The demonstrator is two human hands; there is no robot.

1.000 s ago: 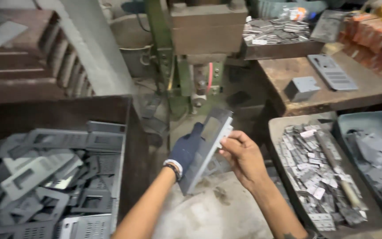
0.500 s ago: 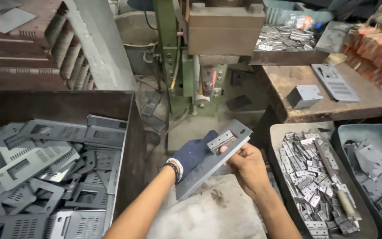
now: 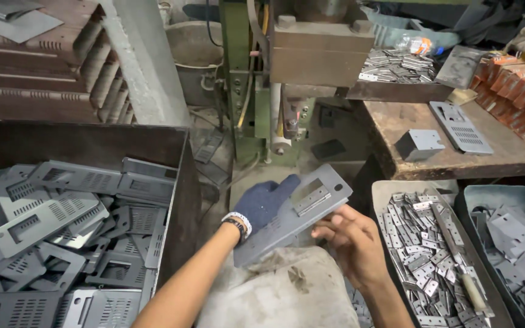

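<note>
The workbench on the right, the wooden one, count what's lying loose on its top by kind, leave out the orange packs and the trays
Flat perforated grey plate: 1
Small folded grey metal box piece: 1
Total: 2 loose pieces on the wooden workbench.

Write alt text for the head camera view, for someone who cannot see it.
A gloved left hand and bare right hand hold a grey metal plate with a small hinge lying on it. A bin of plates sits left, a tray of hinges right.
</note>
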